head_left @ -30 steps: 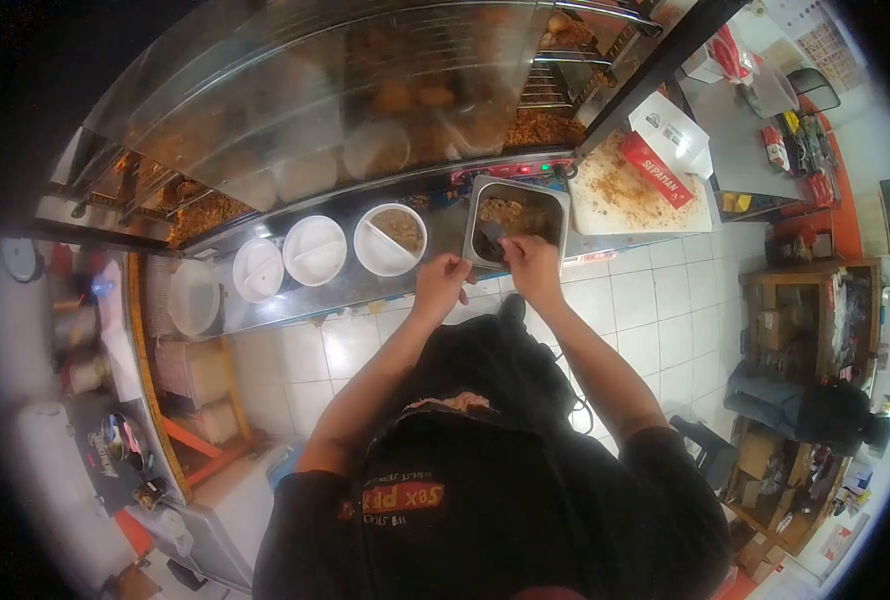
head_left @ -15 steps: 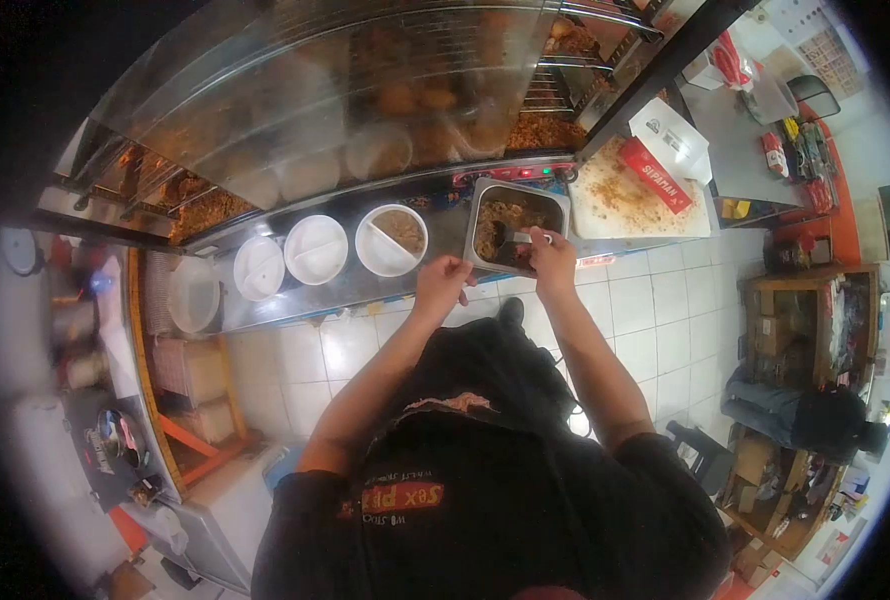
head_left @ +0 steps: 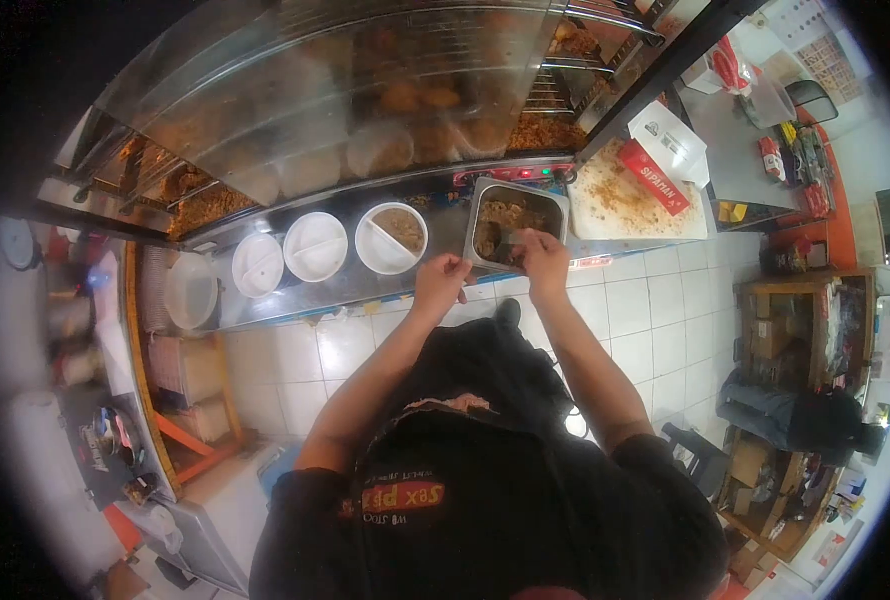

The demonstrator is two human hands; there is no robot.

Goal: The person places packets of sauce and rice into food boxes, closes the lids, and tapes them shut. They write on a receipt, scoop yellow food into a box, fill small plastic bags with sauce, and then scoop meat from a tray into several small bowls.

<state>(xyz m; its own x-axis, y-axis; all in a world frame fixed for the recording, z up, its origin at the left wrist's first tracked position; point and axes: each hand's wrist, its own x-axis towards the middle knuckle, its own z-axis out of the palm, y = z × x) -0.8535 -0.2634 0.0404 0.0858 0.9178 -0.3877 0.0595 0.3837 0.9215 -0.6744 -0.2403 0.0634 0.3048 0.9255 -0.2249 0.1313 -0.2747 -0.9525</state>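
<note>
A steel pan (head_left: pixel 555 195) of brown food sits on the steel counter (head_left: pixel 335 285) in front of me. My right hand (head_left: pixel 542 257) is closed on a spoon (head_left: pixel 507 246) whose bowl dips into the pan's near side. My left hand (head_left: pixel 441 279) rests on the counter's front edge, fingers curled, just left of the pan. A divided white plate (head_left: pixel 389 239) holding brown food in one section stands left of the pan.
Two more divided white plates (head_left: pixel 316 246) (head_left: pixel 258 265) line the counter to the left, a stack of plates (head_left: pixel 192 290) beyond. A glass warming case (head_left: pixel 345 90) with fried food rises behind. A crumbed white board (head_left: pixel 633 195) and a red box (head_left: pixel 654 176) lie right.
My right hand has drawn the spoon back from the middle of the pan toward its near left side. My left hand has stayed on the counter edge.
</note>
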